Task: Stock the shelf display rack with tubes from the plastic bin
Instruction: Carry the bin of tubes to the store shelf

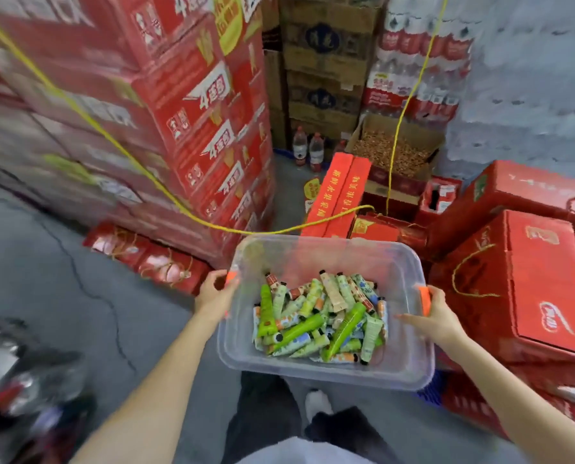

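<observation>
Left hand (217, 294) curled round the 9 o'clock end of the clear rectangular plastic bin (326, 375), at its orange latch (231, 276); right hand (437, 317) grips the 3 o'clock end likewise, thumb lying along the rim; bin held off the floor, long axis roughly 9-to-3, hand to hand; heap of small green and patterned tubes (316, 321) on its bottom, midway between the hands, neither nearer; red cardboard cartons (192, 128) stacked from 10 to 3 o'clock; display rack not in view; judged: carrying, stocking not begun.
</observation>
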Tool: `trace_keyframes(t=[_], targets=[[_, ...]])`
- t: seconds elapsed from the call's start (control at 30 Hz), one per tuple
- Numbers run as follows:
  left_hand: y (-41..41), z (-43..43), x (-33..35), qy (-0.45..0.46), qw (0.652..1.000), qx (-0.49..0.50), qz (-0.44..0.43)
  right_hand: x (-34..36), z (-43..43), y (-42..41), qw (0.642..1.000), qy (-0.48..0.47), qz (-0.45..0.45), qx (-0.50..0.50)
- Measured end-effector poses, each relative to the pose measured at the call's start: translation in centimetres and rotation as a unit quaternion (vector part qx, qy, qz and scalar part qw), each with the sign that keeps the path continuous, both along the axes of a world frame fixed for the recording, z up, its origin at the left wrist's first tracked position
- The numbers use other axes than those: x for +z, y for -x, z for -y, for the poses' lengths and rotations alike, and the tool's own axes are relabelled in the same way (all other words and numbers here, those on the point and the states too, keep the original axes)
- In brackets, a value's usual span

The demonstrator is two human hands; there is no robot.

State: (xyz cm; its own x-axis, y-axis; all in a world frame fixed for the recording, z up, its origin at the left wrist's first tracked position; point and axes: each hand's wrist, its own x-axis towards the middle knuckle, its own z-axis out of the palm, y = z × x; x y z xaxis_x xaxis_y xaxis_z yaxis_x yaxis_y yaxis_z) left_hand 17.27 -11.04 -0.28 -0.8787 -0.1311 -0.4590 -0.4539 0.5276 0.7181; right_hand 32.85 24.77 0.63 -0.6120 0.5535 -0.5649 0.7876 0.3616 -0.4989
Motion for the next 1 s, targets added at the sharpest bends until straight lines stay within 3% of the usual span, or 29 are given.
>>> trace_keyframes(t=[0.27, 0.4, 0.53, 0.63, 1.0], targets=[[-10.9, 11.1, -2.4, 0.011, 0.973, 0.231, -0.002, -0.2, 4.6, 4.1, 0.986, -0.029, 0.05, 0.159], [-15.2, 19.0, -7.9, -0.008, 0.945, 0.325, 0.026, -0.4, 10.5, 6.9, 0.97, -0.018, 0.069, 0.231], [-18.6, 24.5, -7.3, -0.029, 0.904, 0.425, 0.027, -0.7, 17.3, 10.0, 0.949, -0.001, 0.07, 0.306], [-19.9, 26.7, -2.9, -0.018, 0.875, 0.484, 0.003, -1.1, 22.8, 12.4, 0.938, 0.003, 0.053, 0.343], [-16.6, 42.3, 0.6, -0.071, 0.838, 0.54, -0.023, -0.2, 41.7, 22.9, 0.898, 0.041, 0.034, 0.436]])
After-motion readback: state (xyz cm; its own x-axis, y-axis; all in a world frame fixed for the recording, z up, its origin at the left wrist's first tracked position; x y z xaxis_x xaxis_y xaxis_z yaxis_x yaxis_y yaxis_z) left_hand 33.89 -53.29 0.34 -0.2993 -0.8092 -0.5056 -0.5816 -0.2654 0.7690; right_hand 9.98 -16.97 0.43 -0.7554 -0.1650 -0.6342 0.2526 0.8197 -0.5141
